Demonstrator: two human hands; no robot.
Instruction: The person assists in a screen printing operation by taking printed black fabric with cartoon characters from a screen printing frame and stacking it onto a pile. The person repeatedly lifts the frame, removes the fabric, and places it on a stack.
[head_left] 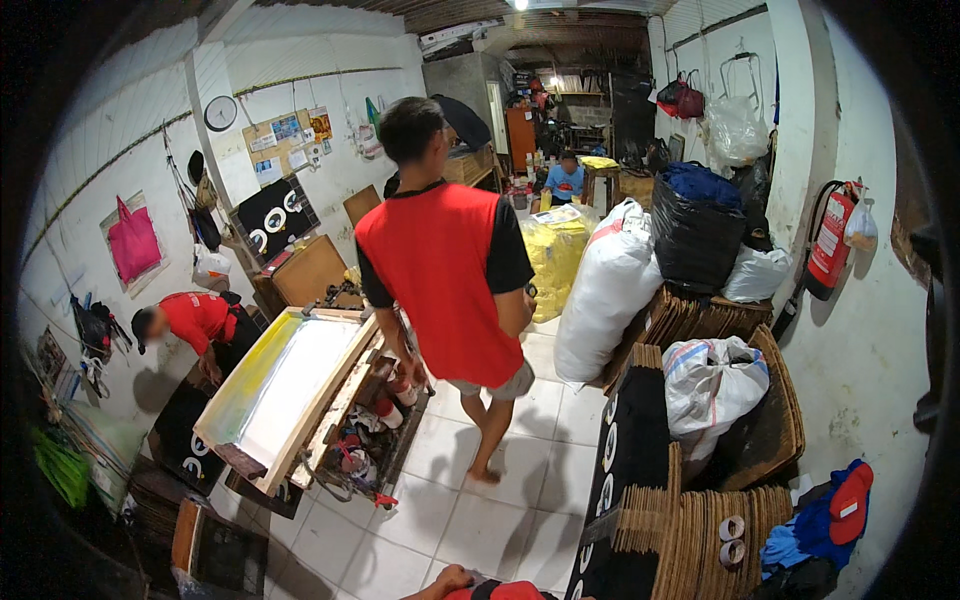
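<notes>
At the lower edge, my left hand shows in part against a red and black garment. Its fingers look curled, and what they hold, if anything, is hidden. My right hand is out of view. To the right of my left hand runs a long row of black cloth with white round prints, beside a stack of brown boards. Two tape rolls lie on these boards.
A person in red and black stands ahead, beside a wooden-framed printing screen over a cart of bottles. Another person bends at left; one sits far back. White sacks and a fire extinguisher are at right.
</notes>
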